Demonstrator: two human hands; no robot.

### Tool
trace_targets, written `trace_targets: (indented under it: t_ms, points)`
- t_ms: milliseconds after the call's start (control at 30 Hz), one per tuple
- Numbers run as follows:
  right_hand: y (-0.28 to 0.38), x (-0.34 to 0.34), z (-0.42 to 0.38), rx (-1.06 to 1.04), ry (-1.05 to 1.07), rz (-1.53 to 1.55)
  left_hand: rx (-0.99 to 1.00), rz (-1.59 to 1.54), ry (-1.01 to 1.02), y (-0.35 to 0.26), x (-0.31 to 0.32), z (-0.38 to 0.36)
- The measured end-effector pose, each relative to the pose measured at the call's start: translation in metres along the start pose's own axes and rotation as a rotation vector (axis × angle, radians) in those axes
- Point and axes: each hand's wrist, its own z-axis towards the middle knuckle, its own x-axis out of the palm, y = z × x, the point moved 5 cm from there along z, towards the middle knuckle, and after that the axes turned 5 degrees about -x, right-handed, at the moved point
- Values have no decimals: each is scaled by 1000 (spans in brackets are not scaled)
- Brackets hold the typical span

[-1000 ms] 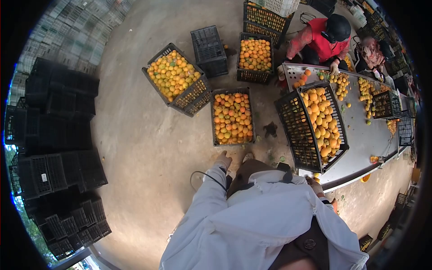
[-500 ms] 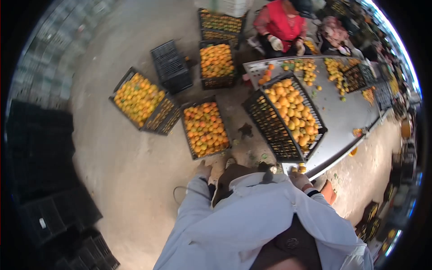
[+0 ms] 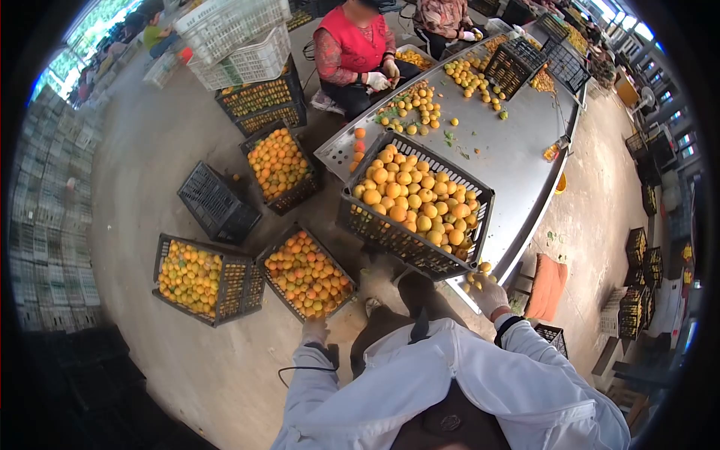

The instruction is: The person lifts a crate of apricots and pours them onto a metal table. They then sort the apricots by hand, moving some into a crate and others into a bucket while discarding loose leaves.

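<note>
My right hand [image 3: 489, 295], in a pale glove, is at the near corner of the metal table [image 3: 517, 176], beside a few loose orange fruits [image 3: 480, 276]; its finger pose is not clear. Left of it, a black crate [image 3: 420, 201] heaped with orange fruit sits tilted at the table's edge. My left hand [image 3: 315, 330] hangs low, just below a floor crate of fruit [image 3: 306, 274]. Its fingers are too small and blurred to read.
A co-worker [image 3: 356, 45] in a red vest sits behind the table, another person [image 3: 442, 19] beyond. More fruit crates [image 3: 187, 277], an upturned black crate [image 3: 216, 204] and stacked white crates [image 3: 236, 45] stand left. An orange cushioned stool [image 3: 547, 286] is at right.
The view has tilted up and turned right, so the table, crates and co-workers appear lower and further left. My right hand still stays by the table corner.
</note>
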Motion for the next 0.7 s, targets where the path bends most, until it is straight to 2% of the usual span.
trace_targets:
  t_ms: [100, 133, 167, 200, 233, 267, 333, 367, 433, 467, 500, 567, 600, 633, 667, 700]
  points:
    - [-6, 0, 22, -7, -81, 47, 104, 16, -53, -43, 18, 10]
    - [-5, -2, 31, -33, -132, 31, 295, 287, -77, -64, 26, 11]
    - [-6, -2, 41, -48, -147, 39, 199, 54, -13, -70, 35, 15]
    - [-10, -1, 51, -50, -200, 46, 99, -183, 27, -100, 52, -21]
    - [-17, 5, 64, -47, -256, 54, 111, -162, 26, -108, 54, -4]
    - [-24, 14, 78, -33, -265, 72, 351, 106, -30, -120, 56, 12]
    - [-72, 46, 99, 436, -375, 605, 530, 282, 35, -142, 71, 38]
    - [-89, 58, 111, 455, -379, 619, 624, 360, 61, -153, 78, 50]
    - [-113, 97, 126, 616, -197, 1071, 81, -330, -33, -182, 98, -13]
    - [-76, 59, 118, 558, -112, 1207, 9, -424, -30, -196, 103, -24]
    - [-105, 96, 131, 376, -111, 1248, 30, -403, -3, -206, 106, -28]
    - [-67, 61, 123, 668, -90, 1610, 128, -321, 6, -228, 110, -23]
    - [-79, 70, 125, 710, -74, 1504, 298, -111, 23, -231, 97, 8]
    - [-66, 51, 125, 727, -149, 1460, 475, 84, 9, -251, 99, 9]
    - [-75, 67, 130, 685, -116, 1464, 353, 26, -44, -259, 99, 20]
    - [-85, 84, 131, 643, -87, 1467, 383, 265, -78, -269, 96, 36]
